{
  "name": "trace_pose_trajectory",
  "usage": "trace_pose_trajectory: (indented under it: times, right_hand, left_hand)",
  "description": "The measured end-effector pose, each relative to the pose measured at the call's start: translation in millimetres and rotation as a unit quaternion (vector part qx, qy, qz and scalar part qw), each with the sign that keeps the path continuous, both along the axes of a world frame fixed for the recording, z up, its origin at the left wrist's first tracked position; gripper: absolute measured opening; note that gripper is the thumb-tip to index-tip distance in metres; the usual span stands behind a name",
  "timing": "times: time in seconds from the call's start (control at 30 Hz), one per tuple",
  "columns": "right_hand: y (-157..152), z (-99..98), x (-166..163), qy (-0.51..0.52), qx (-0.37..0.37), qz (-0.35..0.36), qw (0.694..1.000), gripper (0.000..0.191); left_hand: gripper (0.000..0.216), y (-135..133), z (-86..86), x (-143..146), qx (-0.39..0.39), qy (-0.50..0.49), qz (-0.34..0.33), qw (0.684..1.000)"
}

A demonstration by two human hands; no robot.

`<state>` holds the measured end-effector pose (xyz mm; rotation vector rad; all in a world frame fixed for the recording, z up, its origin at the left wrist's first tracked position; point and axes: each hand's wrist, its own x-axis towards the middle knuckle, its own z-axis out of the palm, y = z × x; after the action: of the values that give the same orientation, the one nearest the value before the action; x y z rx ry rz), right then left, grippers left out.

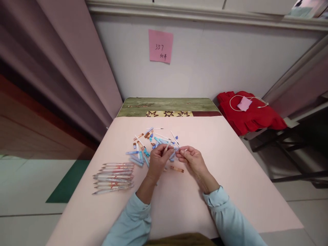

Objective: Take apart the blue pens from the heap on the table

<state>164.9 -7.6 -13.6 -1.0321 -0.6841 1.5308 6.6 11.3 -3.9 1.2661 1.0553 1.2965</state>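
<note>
Both of my hands meet over the middle of a pale pink table (230,191). My left hand (158,161) is closed around a thin white pen part that sticks up from its fingers. My right hand (191,160) pinches a small white and blue pen piece, held close to the left hand's fingertips. Just beyond my hands lies a scattered pile of loose pen parts (151,141): blue caps, brown pieces, white refills. One brown pen piece (176,169) lies on the table between my wrists.
A neat row of several assembled pens (114,177) lies at the table's left. A pink note (160,46) hangs on the wall ahead. A red cloth (249,114) with a white cord lies on a chair at the right. Curtains hang at the left.
</note>
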Motion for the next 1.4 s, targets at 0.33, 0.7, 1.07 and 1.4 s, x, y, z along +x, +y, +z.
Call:
trace_pose_trajectory:
  times: [0.33, 0.7, 1.07, 1.4]
  right_hand:
    - [-1.5, 4.4, 15.0, -0.083, 0.022, -0.044, 0.995, 0.038]
    - [-5.1, -9.9, 12.6, -0.143, 0.072, -0.008, 0.987, 0.032]
    - [-6.1, -3.5, 9.1, -0.109, 0.066, 0.004, 0.992, 0.027]
    - [-7.2, -9.1, 9.2, -0.057, 0.032, 0.055, 0.996, 0.021]
  left_hand:
    - [0.013, 0.1, -3.8, 3.8, -0.011, 0.081, -0.020, 0.996]
    - [0.015, 2.3, -0.8, 1.7, -0.027, 0.051, -0.013, 0.998]
    - [0.014, 1.9, -2.9, 1.7, -0.038, 0.046, -0.023, 0.998]
    - [0.015, 1.3, -3.4, 1.8, -0.031, 0.055, -0.019, 0.998]
